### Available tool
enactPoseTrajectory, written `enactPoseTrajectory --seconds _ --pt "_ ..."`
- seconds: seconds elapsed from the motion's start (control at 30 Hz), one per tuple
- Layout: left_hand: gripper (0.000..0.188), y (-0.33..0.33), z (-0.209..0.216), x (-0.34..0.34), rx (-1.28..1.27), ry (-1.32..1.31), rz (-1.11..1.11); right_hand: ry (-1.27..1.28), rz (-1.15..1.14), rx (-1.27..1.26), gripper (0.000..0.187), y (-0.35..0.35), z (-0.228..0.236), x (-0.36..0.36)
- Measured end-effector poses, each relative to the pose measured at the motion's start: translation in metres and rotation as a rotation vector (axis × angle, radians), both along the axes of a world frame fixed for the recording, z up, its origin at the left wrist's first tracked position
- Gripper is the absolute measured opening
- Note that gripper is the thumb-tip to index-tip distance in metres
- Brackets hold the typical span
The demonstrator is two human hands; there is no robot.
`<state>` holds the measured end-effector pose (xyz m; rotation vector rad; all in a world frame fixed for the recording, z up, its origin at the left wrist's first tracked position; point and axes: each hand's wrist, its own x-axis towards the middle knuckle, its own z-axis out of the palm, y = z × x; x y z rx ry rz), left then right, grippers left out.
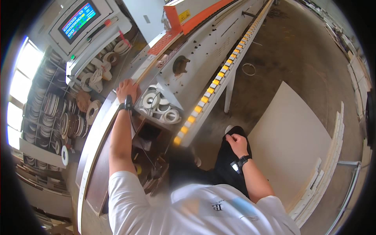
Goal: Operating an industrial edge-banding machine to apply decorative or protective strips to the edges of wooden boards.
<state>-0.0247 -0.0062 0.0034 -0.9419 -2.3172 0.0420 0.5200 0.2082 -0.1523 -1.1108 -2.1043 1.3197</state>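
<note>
My left hand [127,91] reaches forward to a long narrow board [147,70] at the machine's edge, its fingers bent over the board's near end. Just right of that hand, white rolls of edge banding [152,101] sit in a tray on the machine. My right hand [237,144] is low beside my dark-trousered leg, fingers curled together; whether anything is inside them is hidden. A row of yellow and grey rollers [210,90] runs along a rail between my two hands.
A control panel with a lit screen [79,21] stands at the far left. Racks of banding rolls [49,103] line the left side. A large pale sheet [291,137] leans at the right, by stacked white strips [323,176]. A cable hangs below my left wrist.
</note>
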Motion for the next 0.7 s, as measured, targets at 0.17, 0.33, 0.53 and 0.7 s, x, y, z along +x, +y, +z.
enactPoseTrajectory --seconds 0.17,0.33,0.53,0.7 --pt "0.038 -0.128 0.000 0.034 0.042 -0.018 0.066 0.044 0.013 -0.015 0.039 0.002 -0.015 -0.001" --pt "0.033 -0.269 0.008 0.091 -0.090 -0.043 0.246 0.089 0.057 -0.034 0.039 -0.006 -0.017 0.000" --pt "0.027 -0.389 0.003 0.119 0.049 -0.094 0.465 0.048 0.104 0.059 0.041 -0.012 -0.014 -0.003" --pt "0.020 -0.366 0.008 0.113 0.025 -0.086 0.448 -0.071 0.131 0.065 0.039 -0.016 -0.002 -0.009"
